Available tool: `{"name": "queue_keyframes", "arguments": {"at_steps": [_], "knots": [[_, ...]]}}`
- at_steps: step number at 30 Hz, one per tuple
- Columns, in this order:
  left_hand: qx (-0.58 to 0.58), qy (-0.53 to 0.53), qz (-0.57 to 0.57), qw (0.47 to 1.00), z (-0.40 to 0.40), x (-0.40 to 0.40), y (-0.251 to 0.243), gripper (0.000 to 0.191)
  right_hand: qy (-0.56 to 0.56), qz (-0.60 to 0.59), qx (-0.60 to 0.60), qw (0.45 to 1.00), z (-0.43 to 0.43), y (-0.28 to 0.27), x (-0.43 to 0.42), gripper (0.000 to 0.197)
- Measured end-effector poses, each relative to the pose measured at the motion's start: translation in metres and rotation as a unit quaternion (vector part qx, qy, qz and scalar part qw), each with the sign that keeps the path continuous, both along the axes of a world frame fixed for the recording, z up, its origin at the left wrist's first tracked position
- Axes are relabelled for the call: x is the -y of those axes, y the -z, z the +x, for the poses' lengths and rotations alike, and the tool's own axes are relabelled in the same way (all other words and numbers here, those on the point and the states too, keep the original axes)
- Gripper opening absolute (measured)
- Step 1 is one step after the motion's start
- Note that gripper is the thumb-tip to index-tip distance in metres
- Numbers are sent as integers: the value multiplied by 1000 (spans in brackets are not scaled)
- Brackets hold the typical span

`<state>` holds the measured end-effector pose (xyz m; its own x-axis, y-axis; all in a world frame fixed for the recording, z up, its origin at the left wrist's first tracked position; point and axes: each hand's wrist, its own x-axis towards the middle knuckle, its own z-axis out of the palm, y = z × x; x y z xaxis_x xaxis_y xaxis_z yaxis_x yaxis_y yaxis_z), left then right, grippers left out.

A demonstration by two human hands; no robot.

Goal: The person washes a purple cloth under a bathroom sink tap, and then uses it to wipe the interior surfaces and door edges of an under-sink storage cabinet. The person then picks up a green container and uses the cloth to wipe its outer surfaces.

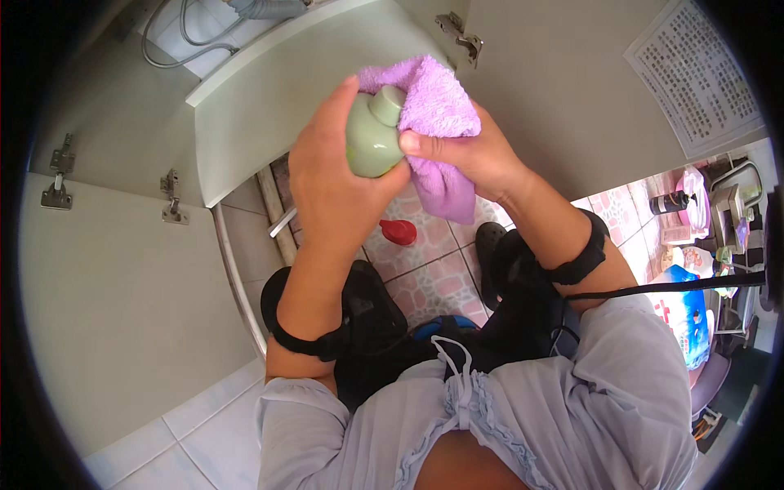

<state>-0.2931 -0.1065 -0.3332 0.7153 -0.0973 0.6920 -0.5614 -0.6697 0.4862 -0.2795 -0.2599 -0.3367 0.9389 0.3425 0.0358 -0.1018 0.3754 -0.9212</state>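
Observation:
A pale green plastic bottle (370, 138) with a green cap (388, 105) is held up in front of me, before an open cabinet. My left hand (327, 165) wraps around its left side and underside. In my right hand (456, 153) is a purple terry cloth (438, 101), pressed against the bottle's right side. My right thumb lies over the cloth's edge and reaches the bottle. The cloth hides that side of the bottle, and one end of it hangs below my right hand.
Cabinet doors stand open at left (135, 306) and right (551, 92), with metal hinges (56, 174). Below, a red plastic object (399, 233) rests on pink-patterned floor tiles (429, 282). A hose (184, 61) runs inside the cabinet. A dark pump bottle (669, 203) and racks stand at far right.

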Motion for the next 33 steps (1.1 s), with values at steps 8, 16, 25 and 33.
{"name": "queue_keyframes", "arguments": {"at_steps": [8,16,25,33], "knots": [[-69,51,-96,992,5,1,5,74,-35,205,-93,974,18,27,11,61],[-330,392,-505,694,8,-12,15,74,-149,231,67,959,10,2,21,67],[-346,407,-558,635,13,-16,14,76,-208,277,53,937,14,0,34,60],[-175,411,-553,703,15,-42,-8,84,74,-57,-19,995,16,13,28,39]]}}
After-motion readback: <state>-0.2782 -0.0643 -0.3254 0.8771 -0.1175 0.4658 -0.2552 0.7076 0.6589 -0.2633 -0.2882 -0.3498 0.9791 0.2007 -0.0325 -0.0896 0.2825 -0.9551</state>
